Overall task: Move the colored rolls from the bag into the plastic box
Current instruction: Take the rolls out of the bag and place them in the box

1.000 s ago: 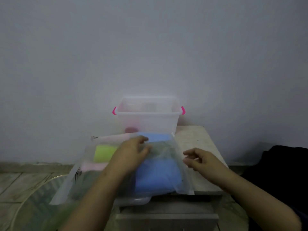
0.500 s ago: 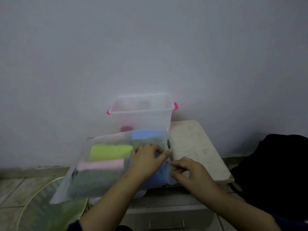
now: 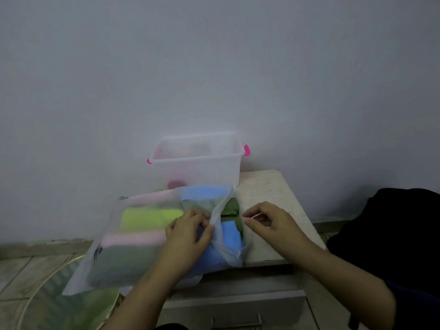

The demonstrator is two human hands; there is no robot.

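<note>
1. Left hand pinching the upper flap of the bag at its mouth; right hand pinching the opposite edge, both grips clenched on thin film.
2. Colored rolls all inside the bag, lying on the surface just before the plastic box.
3. Best to spread the mouth wide, gently, avoiding a tear.
4. Then draw out the exposed dark green roll first.

The plastic box is clear with bright pink handles. The bag is frosted white (a small dark mark by its left corner). Through it show rolls of lime yellow, pale pink, dull green and sky blue; an olive green roll shows at the opening
</note>
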